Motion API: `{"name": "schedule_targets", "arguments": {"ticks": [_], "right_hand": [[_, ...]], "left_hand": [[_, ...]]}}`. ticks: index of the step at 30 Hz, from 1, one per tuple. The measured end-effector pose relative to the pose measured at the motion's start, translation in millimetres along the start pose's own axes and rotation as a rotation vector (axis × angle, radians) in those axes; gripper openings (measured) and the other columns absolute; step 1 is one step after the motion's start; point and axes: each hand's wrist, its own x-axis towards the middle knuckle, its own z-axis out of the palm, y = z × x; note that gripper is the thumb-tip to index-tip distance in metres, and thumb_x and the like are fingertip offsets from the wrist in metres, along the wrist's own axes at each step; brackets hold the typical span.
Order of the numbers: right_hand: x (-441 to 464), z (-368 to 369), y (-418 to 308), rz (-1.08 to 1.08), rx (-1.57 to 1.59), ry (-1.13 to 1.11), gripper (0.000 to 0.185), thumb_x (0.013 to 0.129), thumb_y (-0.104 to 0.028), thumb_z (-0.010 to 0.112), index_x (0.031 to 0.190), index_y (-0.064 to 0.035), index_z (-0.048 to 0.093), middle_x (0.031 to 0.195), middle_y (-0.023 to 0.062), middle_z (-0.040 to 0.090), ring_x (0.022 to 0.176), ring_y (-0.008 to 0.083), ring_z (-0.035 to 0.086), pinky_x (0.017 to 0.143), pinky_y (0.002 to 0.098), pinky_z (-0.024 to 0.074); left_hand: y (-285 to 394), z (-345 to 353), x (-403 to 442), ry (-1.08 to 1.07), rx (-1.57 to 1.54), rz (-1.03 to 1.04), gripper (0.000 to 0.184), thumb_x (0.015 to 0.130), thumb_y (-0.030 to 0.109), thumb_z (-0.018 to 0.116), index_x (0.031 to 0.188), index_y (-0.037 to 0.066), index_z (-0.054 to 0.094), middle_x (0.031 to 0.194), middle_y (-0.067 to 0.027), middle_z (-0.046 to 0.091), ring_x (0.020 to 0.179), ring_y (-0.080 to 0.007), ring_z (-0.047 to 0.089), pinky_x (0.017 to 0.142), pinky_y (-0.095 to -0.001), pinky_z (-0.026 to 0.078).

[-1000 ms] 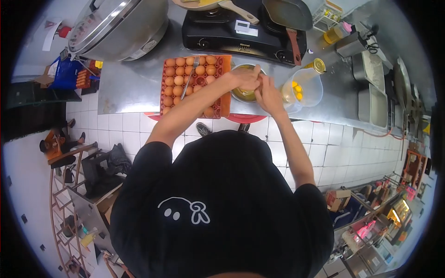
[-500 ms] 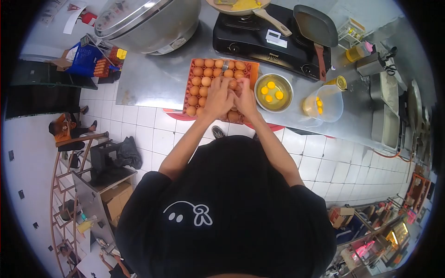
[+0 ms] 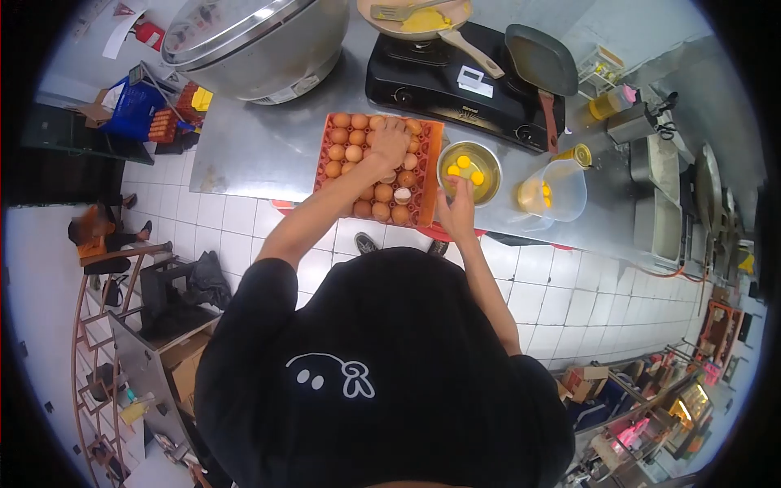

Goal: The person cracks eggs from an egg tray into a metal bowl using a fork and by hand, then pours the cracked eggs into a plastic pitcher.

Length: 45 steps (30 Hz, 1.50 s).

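Observation:
The egg tray point(image 3: 336, 185), reddish with brown eggs in rows, lies on the metal counter. My left hand point(image 3: 390, 143) is over its upper right part, fingers curled down; what they grip is hidden. A broken shell point(image 3: 402, 195) with its white inside showing sits in the tray's lower right part. Right of the tray stands a round metal bowl point(image 3: 495, 184) holding clear liquid and several yolks. My right hand point(image 3: 458, 208) is at the bowl's lower left edge, fingers apart, with nothing visible in it.
A clear plastic container point(image 3: 571, 195) with yolks stands to the right, near a yellow can point(image 3: 581, 154). Behind are a black gas stove point(image 3: 455, 96), two pans and a large metal pot point(image 3: 272, 61). A seated person point(image 3: 93, 228) is far left.
Both hands went from the bowl to the tray and have now parted. The left moved up over the tray, the right moved to the bowl's edge. Yolks in the bowl came into view.

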Motion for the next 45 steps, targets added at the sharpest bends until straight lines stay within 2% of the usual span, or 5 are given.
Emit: {"name": "schedule_targets", "arguments": {"ticks": [12,19,28,42,45], "right_hand": [[-6.4,-17.6,-2.8,0.103,0.108,0.036,0.020,0.091,-0.005,0.063,0.110,-0.0013,0.060,0.101,0.0119,0.060,0.086,0.0218,0.061,0.067,0.0327,0.0468],[5.6,0.4,5.6,0.246,0.288,0.039,0.018,0.092,-0.007,0.063,0.109,-0.0021,0.062,0.092,0.0064,0.064,0.069,0.0141,0.058,0.060,0.0293,0.0455],[66.7,107.7,-83.3,-0.016,-0.192,-0.238,0.034,0.096,-0.032,0.060,0.094,0.0008,0.070,0.084,0.0199,0.073,0.076,0.0330,0.071,0.071,0.0431,0.0547],[80.5,158.4,-78.5,0.183,-0.283,-0.133,0.027,0.090,-0.022,0.063,0.097,0.0038,0.064,0.090,0.0242,0.072,0.084,0.0431,0.071,0.077,0.0537,0.0552],[67.2,122.8,-98.5,-0.331,-0.197,0.121,0.019,0.096,-0.014,0.060,0.108,0.0002,0.061,0.095,0.0192,0.072,0.082,0.0424,0.070,0.072,0.0521,0.0524]], "left_hand": [[18.1,-3.7,29.7,-0.315,0.229,-0.152,0.047,0.076,0.033,0.076,0.115,0.010,0.065,0.105,-0.0104,0.068,0.103,-0.0279,0.061,0.078,-0.0442,0.039],[-29.2,-83.4,-20.5,-0.084,-0.483,-0.193,0.048,0.079,0.017,0.072,0.123,0.004,0.057,0.116,-0.0176,0.065,0.112,-0.0299,0.061,0.096,-0.0436,0.047],[-105.8,-112.4,-163.3,0.142,-2.133,-0.529,0.035,0.094,0.013,0.052,0.128,0.002,0.047,0.127,-0.0205,0.059,0.102,-0.0288,0.065,0.088,-0.0388,0.054],[-112.0,-52.7,-177.7,0.306,-2.469,-0.600,0.035,0.098,0.023,0.043,0.125,0.001,0.046,0.120,-0.0188,0.060,0.081,-0.0230,0.057,0.067,-0.0324,0.050],[-103.8,-37.0,-152.3,0.295,-2.436,-0.705,0.033,0.101,0.026,0.041,0.122,0.002,0.049,0.113,-0.0142,0.062,0.078,-0.0198,0.056,0.063,-0.0301,0.045]]}}
